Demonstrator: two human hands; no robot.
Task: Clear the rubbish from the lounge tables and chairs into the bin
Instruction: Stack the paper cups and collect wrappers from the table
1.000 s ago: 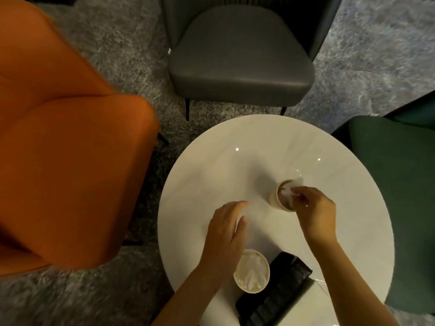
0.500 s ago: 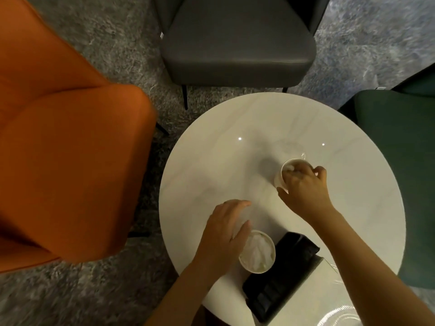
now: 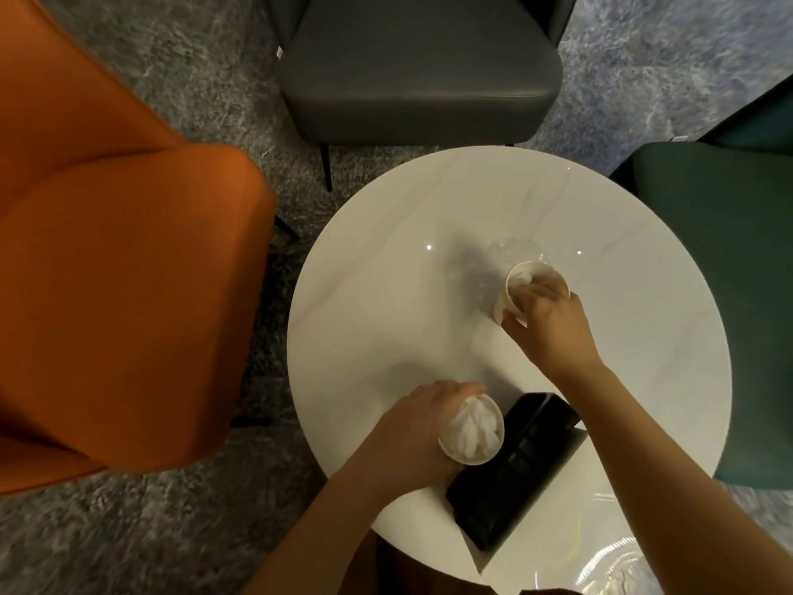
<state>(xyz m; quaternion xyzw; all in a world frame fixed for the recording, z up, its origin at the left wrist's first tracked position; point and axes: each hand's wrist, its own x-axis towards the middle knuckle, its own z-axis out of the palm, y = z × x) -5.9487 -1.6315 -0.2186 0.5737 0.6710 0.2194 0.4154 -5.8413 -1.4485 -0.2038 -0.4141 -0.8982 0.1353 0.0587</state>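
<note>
Fingers [image 3: 465, 387] of the person's left hand [image 3: 412, 427] are curling round a tissue-stuffed paper cup [image 3: 472, 433] at the round white table's [image 3: 364, 315] near edge, just beside a black box [image 3: 515, 474], while the right hand [image 3: 553, 328] is gripping a second tissue-filled cup [image 3: 519, 274] by its rim near the table's middle.

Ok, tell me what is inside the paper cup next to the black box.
Crumpled white tissue fills the paper cup to its rim. Whatever lies beneath the tissue, and the cup's bottom, is covered. The left hand grips the cup's side.
</note>
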